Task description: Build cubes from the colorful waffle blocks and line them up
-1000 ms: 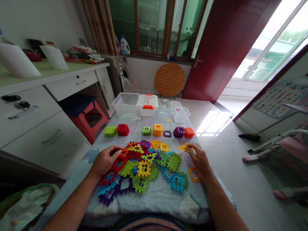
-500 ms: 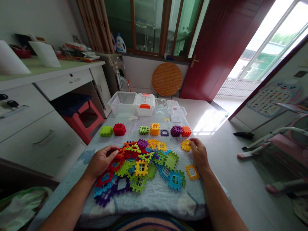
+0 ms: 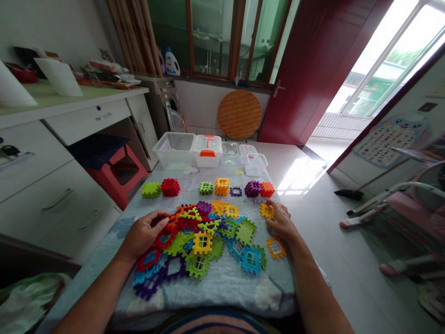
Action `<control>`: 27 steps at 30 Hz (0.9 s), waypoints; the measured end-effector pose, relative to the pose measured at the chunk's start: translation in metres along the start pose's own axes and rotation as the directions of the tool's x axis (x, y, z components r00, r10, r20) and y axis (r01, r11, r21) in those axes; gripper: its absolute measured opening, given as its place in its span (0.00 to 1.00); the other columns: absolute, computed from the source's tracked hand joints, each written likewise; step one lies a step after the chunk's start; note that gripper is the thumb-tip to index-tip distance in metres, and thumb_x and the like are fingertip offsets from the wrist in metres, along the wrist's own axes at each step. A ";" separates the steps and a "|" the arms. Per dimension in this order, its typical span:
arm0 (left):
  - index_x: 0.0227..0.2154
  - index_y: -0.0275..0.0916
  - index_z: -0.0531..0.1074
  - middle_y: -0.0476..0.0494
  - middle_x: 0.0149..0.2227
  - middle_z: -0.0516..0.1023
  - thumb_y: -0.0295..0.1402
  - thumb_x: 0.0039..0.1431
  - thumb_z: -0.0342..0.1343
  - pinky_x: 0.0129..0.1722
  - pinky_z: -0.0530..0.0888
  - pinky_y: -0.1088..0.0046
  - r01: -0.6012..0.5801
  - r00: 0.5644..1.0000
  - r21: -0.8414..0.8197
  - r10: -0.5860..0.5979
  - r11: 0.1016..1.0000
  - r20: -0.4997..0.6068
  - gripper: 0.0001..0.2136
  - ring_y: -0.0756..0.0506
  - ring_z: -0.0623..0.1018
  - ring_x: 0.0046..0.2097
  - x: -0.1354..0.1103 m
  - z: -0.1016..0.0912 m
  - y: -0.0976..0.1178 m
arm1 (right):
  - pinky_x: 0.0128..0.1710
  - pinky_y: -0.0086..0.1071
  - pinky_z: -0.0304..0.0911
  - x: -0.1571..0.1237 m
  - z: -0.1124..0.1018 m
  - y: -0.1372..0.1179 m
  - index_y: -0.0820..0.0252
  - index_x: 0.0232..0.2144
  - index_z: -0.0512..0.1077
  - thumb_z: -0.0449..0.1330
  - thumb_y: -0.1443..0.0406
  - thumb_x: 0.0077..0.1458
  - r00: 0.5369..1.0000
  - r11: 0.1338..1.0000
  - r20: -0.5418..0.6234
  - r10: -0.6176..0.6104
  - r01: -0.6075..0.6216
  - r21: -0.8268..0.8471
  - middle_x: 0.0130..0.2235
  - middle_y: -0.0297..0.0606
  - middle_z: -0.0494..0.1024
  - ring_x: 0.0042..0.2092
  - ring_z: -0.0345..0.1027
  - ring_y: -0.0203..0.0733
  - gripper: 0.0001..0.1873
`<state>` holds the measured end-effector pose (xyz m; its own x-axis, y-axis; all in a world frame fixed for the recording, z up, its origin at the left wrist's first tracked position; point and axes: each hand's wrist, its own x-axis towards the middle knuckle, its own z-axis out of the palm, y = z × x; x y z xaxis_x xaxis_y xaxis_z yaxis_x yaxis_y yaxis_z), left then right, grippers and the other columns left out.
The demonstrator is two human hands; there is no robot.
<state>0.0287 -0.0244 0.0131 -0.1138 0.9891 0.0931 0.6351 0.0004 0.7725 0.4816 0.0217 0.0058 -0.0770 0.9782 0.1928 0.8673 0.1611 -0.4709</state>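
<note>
Colourful toothed plastic building tiles lie in a loose pile in front of me. At the pile's left edge my left hand (image 3: 146,234) rests with fingers loosely curled and thumb apart, beside the red tiles (image 3: 165,237); nothing shows between the fingers. My right hand (image 3: 282,221) is open at the pile's right, its thumb and fingers apart next to a yellow tile (image 3: 267,211) lying on the cloth. Nearer to me sits an orange-yellow window tile (image 3: 276,248). A yellow window tile (image 3: 202,243) lies on top of green ones in the middle.
Behind the pile stands a row of stacked tiles: green (image 3: 150,190), red (image 3: 170,187), light green (image 3: 206,188), yellow (image 3: 222,186), purple (image 3: 253,189) and orange-red (image 3: 267,189). A single purple frame tile (image 3: 236,191) lies among them. Clear plastic boxes (image 3: 174,149) line the far edge.
My right hand's thumb and fingers have spread apart beside the yellow tile, which stays on the cloth. My left hand keeps its place. The whole view has shifted slightly.
</note>
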 end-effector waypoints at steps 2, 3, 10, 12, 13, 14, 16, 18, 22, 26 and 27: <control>0.37 0.40 0.77 0.48 0.35 0.82 0.49 0.52 0.54 0.36 0.76 0.73 -0.001 1.000 -0.001 0.001 1.000 0.003 0.19 0.44 0.80 0.35 0.000 0.000 -0.001 | 0.59 0.50 0.52 0.000 0.001 -0.001 0.55 0.56 0.65 0.55 0.66 0.45 1.000 1.000 -0.008 -0.005 0.005 -0.008 0.54 0.41 0.72 0.59 0.58 0.53 0.32; 0.37 0.40 0.77 0.47 0.35 0.82 0.49 0.52 0.54 0.36 0.76 0.73 -0.002 1.000 0.001 0.002 1.000 0.003 0.19 0.44 0.80 0.35 0.001 0.000 -0.001 | 0.59 0.50 0.52 0.001 0.001 -0.003 0.55 0.55 0.65 0.55 0.66 0.45 1.000 1.000 -0.014 -0.004 0.004 -0.012 0.54 0.41 0.72 0.59 0.58 0.53 0.31; 0.37 0.40 0.76 0.47 0.35 0.82 0.49 0.52 0.54 0.38 0.76 0.72 -0.006 1.000 0.000 0.006 1.000 0.001 0.19 0.43 0.80 0.36 0.001 0.000 -0.001 | 0.60 0.51 0.50 0.001 0.001 -0.005 0.55 0.55 0.66 0.56 0.64 0.47 0.999 0.999 0.005 -0.032 0.032 0.008 0.54 0.41 0.72 0.60 0.58 0.53 0.29; 0.36 0.40 0.76 0.47 0.35 0.82 0.49 0.52 0.55 0.39 0.76 0.72 -0.004 1.000 -0.020 0.004 1.000 0.001 0.19 0.43 0.80 0.36 0.000 0.000 0.001 | 0.61 0.51 0.50 0.001 0.001 -0.005 0.55 0.55 0.66 0.56 0.65 0.47 1.000 0.999 0.012 -0.027 0.026 0.025 0.54 0.41 0.72 0.60 0.58 0.53 0.30; 0.36 0.40 0.77 0.47 0.35 0.82 0.49 0.51 0.55 0.39 0.76 0.72 0.000 1.000 -0.030 0.000 1.000 0.001 0.18 0.43 0.80 0.36 0.000 0.000 0.003 | 0.61 0.51 0.50 0.002 0.001 -0.005 0.54 0.55 0.66 0.57 0.65 0.47 1.000 0.999 0.014 -0.026 0.025 0.036 0.54 0.41 0.73 0.60 0.58 0.53 0.30; 0.36 0.40 0.77 0.47 0.35 0.82 0.49 0.51 0.55 0.39 0.76 0.72 0.005 1.000 -0.039 -0.005 0.999 0.003 0.18 0.43 0.80 0.36 0.000 0.000 0.004 | 0.61 0.51 0.50 0.002 0.001 -0.005 0.54 0.55 0.66 0.57 0.65 0.47 1.000 0.998 0.013 -0.028 0.028 0.048 0.54 0.42 0.73 0.60 0.59 0.53 0.30; 0.36 0.40 0.77 0.47 0.35 0.82 0.49 0.51 0.55 0.38 0.77 0.72 0.011 1.000 -0.046 -0.011 0.999 0.006 0.18 0.43 0.80 0.36 0.000 0.000 0.005 | 0.61 0.50 0.51 0.003 0.001 -0.007 0.54 0.55 0.65 0.58 0.64 0.47 0.999 0.996 0.003 -0.044 0.044 0.080 0.53 0.42 0.73 0.59 0.60 0.52 0.30; 0.36 0.40 0.77 0.47 0.34 0.82 0.49 0.51 0.54 0.38 0.77 0.71 0.011 1.000 -0.034 -0.010 0.999 0.004 0.19 0.43 0.80 0.36 0.000 0.000 0.006 | 0.60 0.49 0.53 0.004 0.001 -0.010 0.54 0.56 0.64 0.59 0.63 0.48 0.997 0.989 -0.001 -0.074 0.073 0.125 0.53 0.42 0.73 0.57 0.62 0.51 0.31; 0.36 0.40 0.76 0.47 0.35 0.82 0.49 0.52 0.54 0.39 0.76 0.71 0.010 1.000 -0.025 -0.010 1.000 0.005 0.19 0.43 0.80 0.36 0.000 0.000 0.004 | 0.58 0.47 0.56 0.003 0.003 -0.018 0.53 0.58 0.63 0.60 0.60 0.49 0.994 0.974 0.022 -0.112 0.105 0.202 0.52 0.41 0.74 0.55 0.65 0.49 0.32; 0.37 0.40 0.76 0.47 0.35 0.82 0.49 0.51 0.54 0.39 0.76 0.71 0.018 1.000 -0.013 -0.018 1.000 0.005 0.19 0.43 0.80 0.36 0.000 0.000 0.004 | 0.60 0.48 0.54 0.003 0.004 -0.022 0.53 0.57 0.64 0.61 0.59 0.48 0.991 0.976 0.042 -0.125 0.115 0.184 0.53 0.41 0.73 0.57 0.62 0.50 0.32; 0.37 0.39 0.76 0.47 0.35 0.82 0.49 0.51 0.54 0.39 0.76 0.71 0.018 1.000 -0.004 -0.018 1.000 0.004 0.19 0.43 0.80 0.36 0.000 0.000 0.005 | 0.60 0.48 0.53 0.003 0.003 -0.022 0.52 0.56 0.64 0.61 0.59 0.48 0.991 0.977 0.043 -0.125 0.116 0.180 0.54 0.41 0.72 0.58 0.61 0.51 0.32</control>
<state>0.0319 -0.0244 0.0169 -0.1225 0.9895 0.0764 0.6298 0.0181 0.7765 0.4613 0.0211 0.0142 -0.2062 0.9551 0.2128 0.7498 0.2940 -0.5928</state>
